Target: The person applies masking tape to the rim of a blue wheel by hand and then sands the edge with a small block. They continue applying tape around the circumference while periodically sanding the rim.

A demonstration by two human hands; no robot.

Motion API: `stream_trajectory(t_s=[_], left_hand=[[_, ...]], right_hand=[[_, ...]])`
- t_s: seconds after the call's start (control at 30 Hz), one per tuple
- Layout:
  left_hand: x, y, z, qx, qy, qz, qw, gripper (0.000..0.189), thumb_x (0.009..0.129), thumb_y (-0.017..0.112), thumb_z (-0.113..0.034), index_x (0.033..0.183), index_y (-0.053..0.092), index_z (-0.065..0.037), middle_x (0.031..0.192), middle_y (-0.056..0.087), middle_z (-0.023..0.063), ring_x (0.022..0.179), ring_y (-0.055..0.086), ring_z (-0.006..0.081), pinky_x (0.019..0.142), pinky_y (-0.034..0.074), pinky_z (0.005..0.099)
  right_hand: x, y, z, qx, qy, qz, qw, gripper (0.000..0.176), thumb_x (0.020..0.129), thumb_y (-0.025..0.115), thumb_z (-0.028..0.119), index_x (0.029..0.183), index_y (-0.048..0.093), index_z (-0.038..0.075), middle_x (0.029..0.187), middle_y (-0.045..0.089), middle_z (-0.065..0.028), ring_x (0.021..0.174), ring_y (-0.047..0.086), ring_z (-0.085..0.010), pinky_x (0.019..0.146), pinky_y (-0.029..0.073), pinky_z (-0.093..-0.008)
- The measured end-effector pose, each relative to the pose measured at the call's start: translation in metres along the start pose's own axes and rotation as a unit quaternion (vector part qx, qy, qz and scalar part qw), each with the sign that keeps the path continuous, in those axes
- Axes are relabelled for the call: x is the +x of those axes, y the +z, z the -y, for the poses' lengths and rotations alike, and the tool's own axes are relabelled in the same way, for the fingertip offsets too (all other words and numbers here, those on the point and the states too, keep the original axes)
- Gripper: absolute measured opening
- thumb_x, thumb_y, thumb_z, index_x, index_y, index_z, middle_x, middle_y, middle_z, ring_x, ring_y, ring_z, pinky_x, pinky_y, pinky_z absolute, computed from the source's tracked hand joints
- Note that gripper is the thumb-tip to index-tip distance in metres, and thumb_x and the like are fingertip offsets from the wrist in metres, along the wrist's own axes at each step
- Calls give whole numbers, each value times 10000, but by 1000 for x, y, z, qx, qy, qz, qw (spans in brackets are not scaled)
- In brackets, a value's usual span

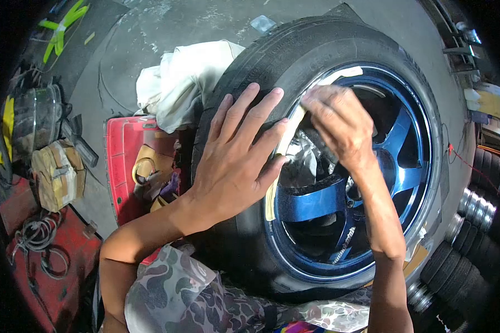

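A blue spoked wheel rim (315, 205) sits inside a black tire (244, 233) in front of me. Cream strips that look like masking tape (295, 123) run along the upper left of the rim's edge. My left hand (233, 150) lies over the tire's sidewall with fingers spread, its thumb and index finger near the tape. At the upper part of the strip, my right hand (343, 123) has its fingers curled and pressed together, the tips against the rim's edge. Whatever is between those fingertips is hidden. Crumpled shiny material shows behind the spokes.
Left of the tire stands a red crate (119, 166) holding a tape roll (144, 171), with white cloth (186, 77) at its far end. Farther left are a taped cardboard box (58, 175) and coiled cable (41, 238). Stacked tires (455, 266) line the right side.
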State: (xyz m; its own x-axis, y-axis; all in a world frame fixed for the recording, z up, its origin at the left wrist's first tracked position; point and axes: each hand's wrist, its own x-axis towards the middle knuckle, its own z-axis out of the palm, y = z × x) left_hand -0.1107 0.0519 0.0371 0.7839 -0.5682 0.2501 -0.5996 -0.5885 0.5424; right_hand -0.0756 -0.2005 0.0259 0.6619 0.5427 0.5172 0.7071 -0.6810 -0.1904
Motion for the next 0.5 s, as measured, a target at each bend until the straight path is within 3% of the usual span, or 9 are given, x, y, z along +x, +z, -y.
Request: stream_trajectory(t_s=[0.5], left_hand=[[1,1,-1,5,-4,-6,1000,488,865,774,-145,1335,665,-68,1627,447,182,1509,390,439,1225,330,590]], right_hand=[[0,1,-7,-9,13,-5,1000,347,746,799,20,1086,730,14,1004,683,-103,941,678,-293,812,587,-393]])
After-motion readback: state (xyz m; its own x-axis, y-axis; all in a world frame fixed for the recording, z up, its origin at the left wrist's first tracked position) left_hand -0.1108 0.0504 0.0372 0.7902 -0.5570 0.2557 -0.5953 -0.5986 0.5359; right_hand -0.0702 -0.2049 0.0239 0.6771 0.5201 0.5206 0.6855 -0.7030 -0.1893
